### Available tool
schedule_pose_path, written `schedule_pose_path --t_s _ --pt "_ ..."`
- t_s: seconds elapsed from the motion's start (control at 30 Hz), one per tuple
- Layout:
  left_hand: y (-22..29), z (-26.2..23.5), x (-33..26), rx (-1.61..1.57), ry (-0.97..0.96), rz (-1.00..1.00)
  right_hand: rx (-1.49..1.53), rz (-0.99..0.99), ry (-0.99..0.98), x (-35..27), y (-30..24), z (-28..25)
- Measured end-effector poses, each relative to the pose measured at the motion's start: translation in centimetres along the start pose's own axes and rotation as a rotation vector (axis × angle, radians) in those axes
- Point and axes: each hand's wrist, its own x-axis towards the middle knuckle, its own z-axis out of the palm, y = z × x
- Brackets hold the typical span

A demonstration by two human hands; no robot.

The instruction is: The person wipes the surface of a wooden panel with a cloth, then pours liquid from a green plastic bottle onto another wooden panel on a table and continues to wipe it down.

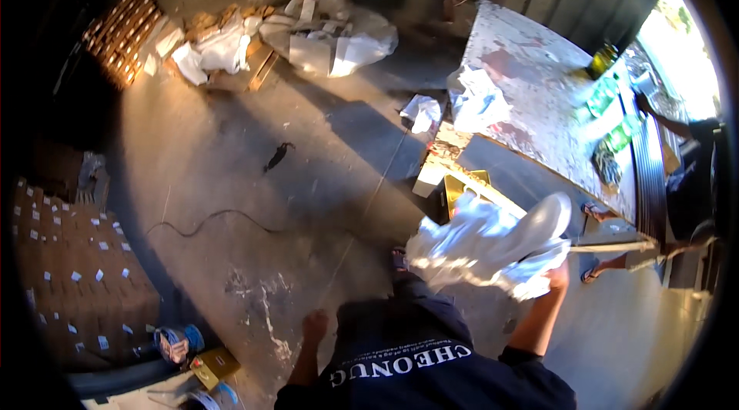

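Note:
My right hand [558, 277] is closed on a bundle of crumpled white plastic sheeting [477, 244], blurred by motion, in front of my body. A smooth white rounded piece [550, 216] stands out at the bundle's right end; its kind is unclear. A thin pale stick [616, 246] reaches right from beside the bundle, and I cannot tell whether it is attached. Low at my left side hangs my left hand [315, 325], curled like a fist, with nothing visible in it. A gold-coloured open tin [456, 193] lies partly hidden behind the bundle.
A paint-stained white table [531, 63] stands at the right, with green bottles [604, 94] and a glove [608, 166] on it. Another person's hand [643, 102] reaches over its far side. Stacked brown cartons [73, 279] fill the left. A dark cable [231, 212] crosses the floor.

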Motion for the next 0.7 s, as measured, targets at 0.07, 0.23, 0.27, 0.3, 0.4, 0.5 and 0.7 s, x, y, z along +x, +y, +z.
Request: schedule_pose_path --t_s 0.07,0.23,0.27,0.3,0.4,0.5,0.7 --pt "-3.0 0.0 -0.6 -0.290 -0.061 -0.409 -0.023 -0.053 0.126 3.4 -0.1 -7.2" --pt "-0.7 -1.3 3.4 0.177 -0.212 -0.384 -0.166 -0.227 0.561 13.3 1.5 -30.2" --pt "1.9 -3.4 3.9 0.161 -0.334 -0.547 -0.333 -0.160 0.618 20.0 0.7 -23.9" --pt "3.7 -4.6 5.8 0.132 -0.284 -0.539 -0.478 -0.160 0.679 26.1 -3.6 -15.5" --pt "7.5 -5.4 14.2 0.102 -0.343 -0.495 -0.785 -0.163 0.814 39.1 -1.7 -9.9" --pt "10.0 -6.2 25.2 0.148 -0.392 -0.366 -1.165 0.146 0.989 44.7 8.0 -9.5" --pt "3.5 -8.3 47.7 0.239 -0.494 -0.032 -0.881 -0.073 1.227 47.0 9.6 -3.3"
